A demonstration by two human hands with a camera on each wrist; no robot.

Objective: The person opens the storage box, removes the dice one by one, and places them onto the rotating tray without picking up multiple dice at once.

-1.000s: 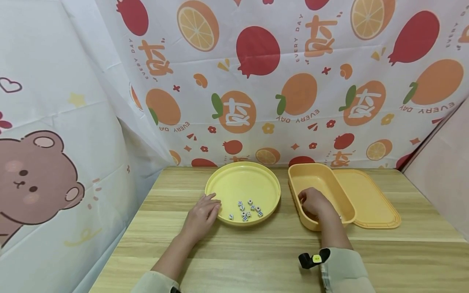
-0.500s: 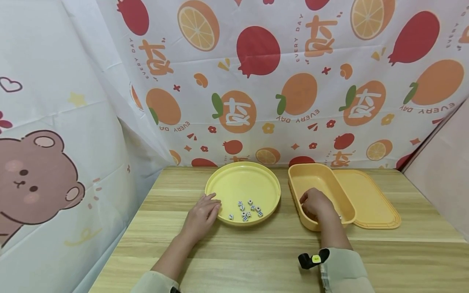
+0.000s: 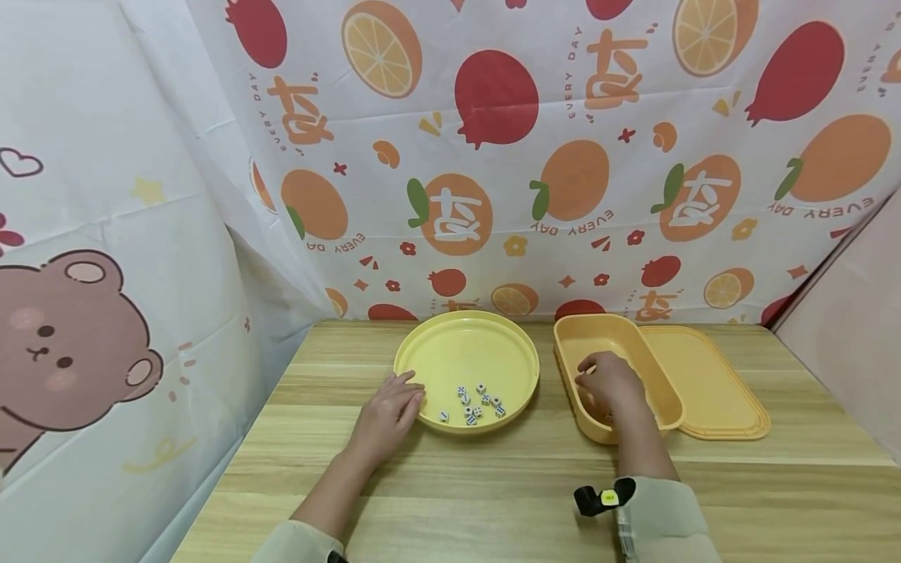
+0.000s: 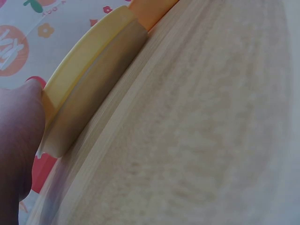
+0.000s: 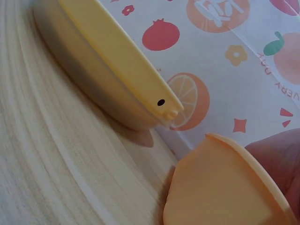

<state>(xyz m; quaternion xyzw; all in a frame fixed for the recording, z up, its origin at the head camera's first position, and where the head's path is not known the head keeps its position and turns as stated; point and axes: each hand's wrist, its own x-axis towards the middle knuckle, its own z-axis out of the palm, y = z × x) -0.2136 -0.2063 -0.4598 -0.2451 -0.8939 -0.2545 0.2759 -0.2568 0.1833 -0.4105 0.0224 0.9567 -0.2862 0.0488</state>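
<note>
Fruit-printed cloth (image 3: 500, 160) fills the top of the frame behind a wood-grain table (image 3: 479, 500), where a person's two hands work at a yellow tray and an orange box.
Near the centre, the round tray (image 3: 457, 352) holds a loose cluster of white dice (image 3: 471, 421) toward its lower edge, one of them a little apart at the left; the left hand (image 3: 387, 408), its fingers relaxed, rests on the tray's lower-left rim. Right of centre, the right hand (image 3: 611, 383) reaches down into the box (image 3: 598, 335) with fingers bent, and whether it holds anything cannot be told. Farther right, a flat orange lid (image 3: 704, 375) lies just beside the box.
</note>
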